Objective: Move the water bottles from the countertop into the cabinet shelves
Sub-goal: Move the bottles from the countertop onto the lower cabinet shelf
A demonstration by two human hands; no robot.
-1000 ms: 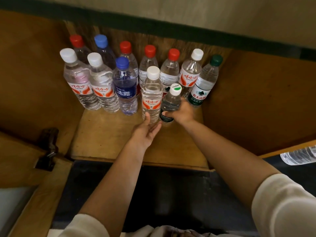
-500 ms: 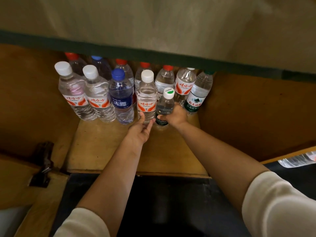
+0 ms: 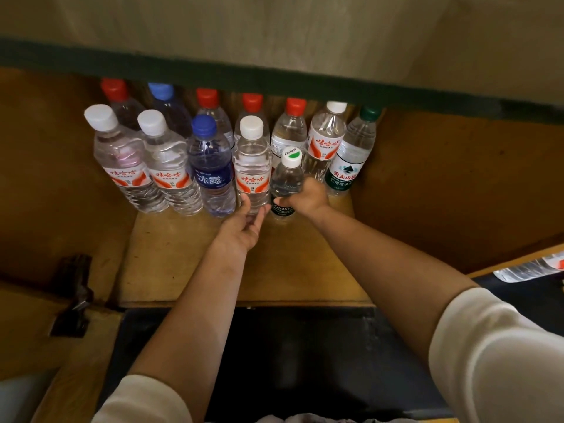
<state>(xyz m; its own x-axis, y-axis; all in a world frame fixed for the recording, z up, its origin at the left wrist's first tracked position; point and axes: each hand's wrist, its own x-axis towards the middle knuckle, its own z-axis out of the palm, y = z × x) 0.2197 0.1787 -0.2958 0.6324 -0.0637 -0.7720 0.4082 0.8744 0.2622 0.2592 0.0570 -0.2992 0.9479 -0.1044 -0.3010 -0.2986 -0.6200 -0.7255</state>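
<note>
Several water bottles stand in two rows on the wooden cabinet shelf. My right hand grips a small Cestbon bottle with a white cap, upright at the right end of the front row. My left hand has straight fingers touching the base of a white-capped bottle with a red label. A blue-labelled bottle stands to its left. The back row's caps sit just under the dark green edge above.
A dark green countertop edge overhangs the shelf. Wooden cabinet walls close in both sides. A metal hinge sits on the open door at left. One more bottle lies at the right edge.
The view has shifted, so the countertop edge covered the back row's caps and now shows them again. Both hands stay at the same two bottles.
</note>
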